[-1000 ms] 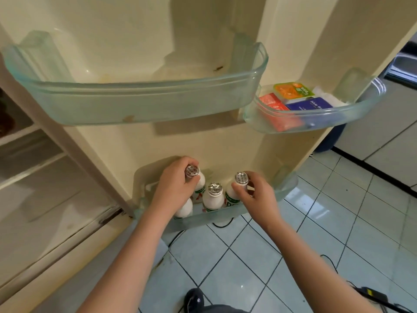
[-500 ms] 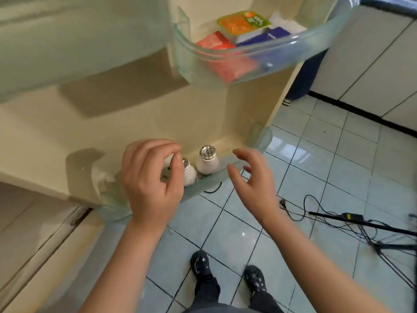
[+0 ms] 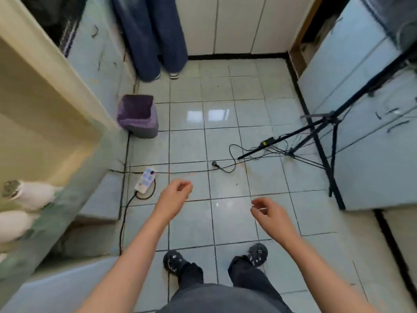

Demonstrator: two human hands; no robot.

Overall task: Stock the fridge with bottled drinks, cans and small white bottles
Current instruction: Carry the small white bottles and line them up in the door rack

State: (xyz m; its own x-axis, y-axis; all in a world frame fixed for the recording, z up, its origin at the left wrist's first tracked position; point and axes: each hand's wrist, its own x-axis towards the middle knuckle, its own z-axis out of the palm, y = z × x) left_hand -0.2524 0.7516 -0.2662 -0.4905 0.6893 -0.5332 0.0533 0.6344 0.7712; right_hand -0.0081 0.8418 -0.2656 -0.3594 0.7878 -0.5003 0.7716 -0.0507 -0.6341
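Over pale tiled floor (image 3: 187, 145): my left hand (image 3: 173, 196) and right hand (image 3: 269, 214), both empty, fingers loosely curled. Small white foil-capped bottles (image 3: 31, 195) shelved. Next load, I judge: carry few, keep upright.

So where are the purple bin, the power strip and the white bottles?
purple bin (image 3: 138, 126), head view, front wall.
power strip (image 3: 145, 180), head view, top face.
small white bottles (image 3: 33, 195), head view, body of the upper one.
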